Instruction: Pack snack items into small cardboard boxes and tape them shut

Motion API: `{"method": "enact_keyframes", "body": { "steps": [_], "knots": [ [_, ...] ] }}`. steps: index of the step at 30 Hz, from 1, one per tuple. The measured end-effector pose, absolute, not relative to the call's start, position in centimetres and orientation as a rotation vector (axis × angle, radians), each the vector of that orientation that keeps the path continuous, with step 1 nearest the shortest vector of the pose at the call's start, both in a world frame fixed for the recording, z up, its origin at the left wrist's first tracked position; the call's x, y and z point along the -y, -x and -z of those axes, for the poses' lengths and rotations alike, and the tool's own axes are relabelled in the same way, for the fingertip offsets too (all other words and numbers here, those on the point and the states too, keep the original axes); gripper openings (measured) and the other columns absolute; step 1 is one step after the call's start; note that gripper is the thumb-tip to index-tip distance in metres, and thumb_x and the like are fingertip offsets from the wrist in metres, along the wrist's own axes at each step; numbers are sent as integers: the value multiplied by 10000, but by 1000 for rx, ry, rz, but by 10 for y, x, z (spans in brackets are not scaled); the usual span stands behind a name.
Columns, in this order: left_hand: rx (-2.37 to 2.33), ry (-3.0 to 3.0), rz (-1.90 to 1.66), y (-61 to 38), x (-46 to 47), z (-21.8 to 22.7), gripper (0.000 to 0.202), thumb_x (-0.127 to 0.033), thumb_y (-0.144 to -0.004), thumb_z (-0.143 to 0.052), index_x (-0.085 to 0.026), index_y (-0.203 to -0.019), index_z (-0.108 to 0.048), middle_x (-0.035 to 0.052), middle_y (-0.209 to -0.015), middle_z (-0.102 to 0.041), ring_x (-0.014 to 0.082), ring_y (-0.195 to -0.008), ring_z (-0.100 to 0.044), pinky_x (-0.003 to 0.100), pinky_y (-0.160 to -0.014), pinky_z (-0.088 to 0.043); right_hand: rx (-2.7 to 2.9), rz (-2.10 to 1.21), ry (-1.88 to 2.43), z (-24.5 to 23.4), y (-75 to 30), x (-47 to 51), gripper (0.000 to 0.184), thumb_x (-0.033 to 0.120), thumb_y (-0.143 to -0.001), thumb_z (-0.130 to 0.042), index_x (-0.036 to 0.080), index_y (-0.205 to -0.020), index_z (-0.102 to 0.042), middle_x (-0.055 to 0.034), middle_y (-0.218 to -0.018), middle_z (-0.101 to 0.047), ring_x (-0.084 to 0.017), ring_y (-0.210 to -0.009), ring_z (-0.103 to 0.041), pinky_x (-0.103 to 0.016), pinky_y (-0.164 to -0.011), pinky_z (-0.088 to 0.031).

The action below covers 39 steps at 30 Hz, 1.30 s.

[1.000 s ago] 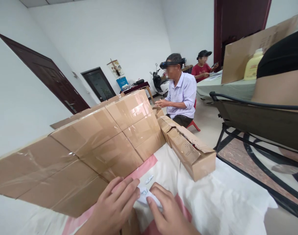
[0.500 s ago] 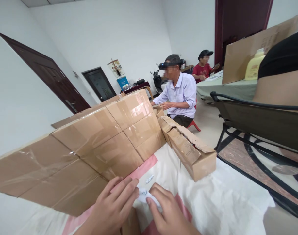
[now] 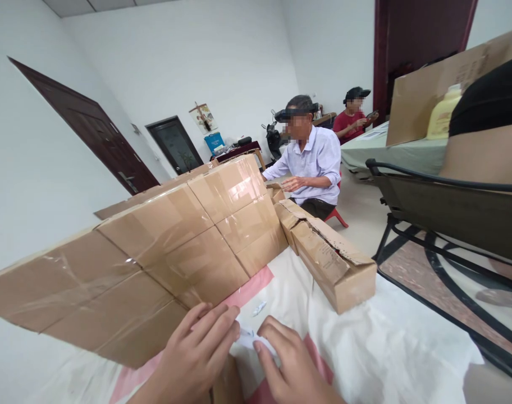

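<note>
Low in front of me, my left hand and my right hand hold a small white piece with bluish-green marks between them; it looks like paper or thin wrapping, but its exact kind is unclear. The right thumb and fingers pinch its right end. My left fingers are bent together over its left end, and their grip is partly hidden. Beneath the left hand shows a brown cardboard piece. Just beyond the fingers, a small crumpled white scrap lies on the white and pink cloth.
A wall of taped cardboard boxes stands close at left. A long, torn-topped carton lies at right. Past it sits a co-worker in a light shirt; another in red is farther back. A dark folding chair stands at right.
The view has shifted slightly, so the surroundings sit a little farther right. The marked face of the white piece appears narrower between my hands. The person in red now holds a dark object near the chest.
</note>
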<state>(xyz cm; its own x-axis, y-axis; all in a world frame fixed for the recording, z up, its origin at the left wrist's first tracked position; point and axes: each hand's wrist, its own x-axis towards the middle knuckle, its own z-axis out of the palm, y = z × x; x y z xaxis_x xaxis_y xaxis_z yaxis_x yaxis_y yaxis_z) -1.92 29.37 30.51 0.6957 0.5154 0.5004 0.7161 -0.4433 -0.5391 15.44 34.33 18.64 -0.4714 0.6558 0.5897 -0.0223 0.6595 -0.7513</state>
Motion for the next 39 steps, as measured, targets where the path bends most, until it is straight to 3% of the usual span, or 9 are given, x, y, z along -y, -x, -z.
{"method": "enact_keyframes", "body": {
  "steps": [24, 28, 32, 34, 36, 39],
  "knots": [
    [970, 2100, 380, 26, -291, -307, 324, -88, -1036, -372, -151, -933, -673, 69, -1021, -764, 207, -962, -655, 400, -980, -403, 1955, -832, 533, -183, -152, -344, 176, 191, -1033, -389, 225, -971, -550, -35, -930, -621, -181, -867, -599, -281, -769, -445],
    [1074, 2045, 339, 33, -290, -311, 185, -107, -1016, -475, -140, -984, -655, 86, -1075, -746, 228, -964, -656, 417, -954, -409, 1817, -953, 589, -182, -155, -345, 236, 269, -1053, -394, 212, -873, -536, -25, -861, -595, -168, -802, -585, -265, -713, -434],
    [1377, 1954, 340, 42, -289, -315, 167, -129, -1023, -467, -170, -955, -613, 58, -1058, -721, 195, -917, -656, 354, -828, -430, 1480, -1134, 848, -180, -162, -353, 296, 414, -1059, -420, 209, -902, -564, 7, -753, -594, -162, -698, -573, -252, -637, -440],
    [1573, 1961, 358, 47, -288, -317, 216, -165, -1046, -411, -188, -960, -607, 38, -1059, -710, 170, -886, -653, 327, -778, -433, 1333, -1124, 954, -179, -164, -360, 290, 453, -1047, -439, 208, -1005, -589, -18, -857, -654, -185, -792, -617, -266, -687, -481],
    [1746, 1988, 375, 52, -285, -318, 271, -199, -1063, -356, -200, -971, -611, 34, -1089, -702, 160, -899, -656, 318, -776, -440, 1249, -1055, 995, -178, -165, -366, 306, 458, -1027, -476, 211, -1167, -588, -77, -1113, -682, -228, -1024, -638, -321, -846, -514],
    [1909, 2014, 419, 59, -280, -318, 312, -239, -1072, -318, -205, -973, -613, 42, -1118, -689, 172, -954, -654, 328, -806, -449, 1223, -967, 1018, -176, -165, -374, 416, 427, -1009, -506, 231, -1375, -529, -117, -1422, -573, -270, -1314, -527, -427, -1082, -435]
  ]
}}
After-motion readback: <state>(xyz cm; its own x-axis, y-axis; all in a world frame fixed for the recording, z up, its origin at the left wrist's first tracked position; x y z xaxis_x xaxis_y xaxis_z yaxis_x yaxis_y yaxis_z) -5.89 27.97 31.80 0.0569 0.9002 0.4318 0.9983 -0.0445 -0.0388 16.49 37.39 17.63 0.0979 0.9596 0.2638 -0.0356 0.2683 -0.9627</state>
